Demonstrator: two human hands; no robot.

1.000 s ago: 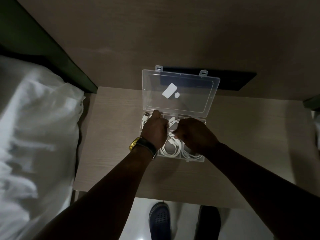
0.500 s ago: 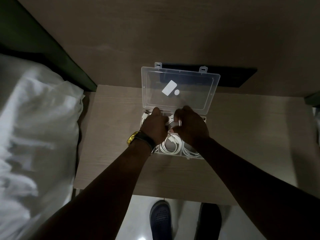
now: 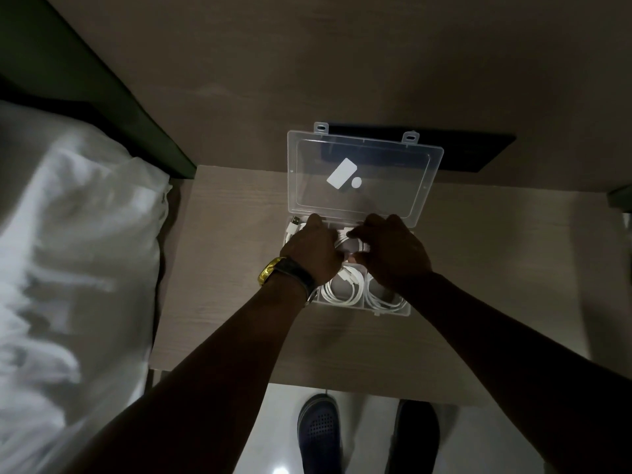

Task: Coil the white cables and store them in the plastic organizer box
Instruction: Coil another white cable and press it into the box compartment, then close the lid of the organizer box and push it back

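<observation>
A clear plastic organizer box (image 3: pixel 393 311) sits on the wooden bedside table (image 3: pixel 232 234), its lid (image 3: pixel 362 172) standing open toward the wall. Coiled white cables lie in its front compartments, one in the middle (image 3: pixel 342 289) and one at the right (image 3: pixel 383 299). A USB plug (image 3: pixel 294 221) shows at the box's back left corner. My left hand (image 3: pixel 313 248) and my right hand (image 3: pixel 393 251) are both inside the box, fingers pinched on a white cable coil (image 3: pixel 352 242) over a back compartment. Their backs hide most of that coil.
A white pillow and bedding (image 3: pixel 75 268) fill the left side, touching the table's left edge. A dark slab (image 3: pixel 478 152) lies behind the box against the wooden wall. Below the table's front edge I see two dark shoes (image 3: pixel 319 436) on a pale floor.
Both hands have moved a little farther back into the box, toward the lid hinge, with the cable coil still between them. The right hand's fingers have spread over the coil.
</observation>
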